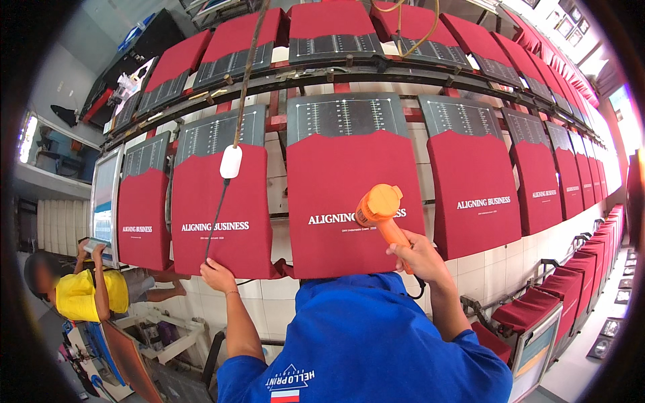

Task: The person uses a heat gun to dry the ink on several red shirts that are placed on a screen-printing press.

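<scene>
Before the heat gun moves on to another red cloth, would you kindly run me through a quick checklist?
1. Right hand grips the orange heat gun by its handle: ok.
2. Nozzle aimed at the centre red cloth: ok.
3. Left hand at the lower edge of the left red cloth: ok.
4. Black cord below the hanging white switch lies across that cloth: not ok.
5. Whether the gun is running: cannot tell.
</scene>
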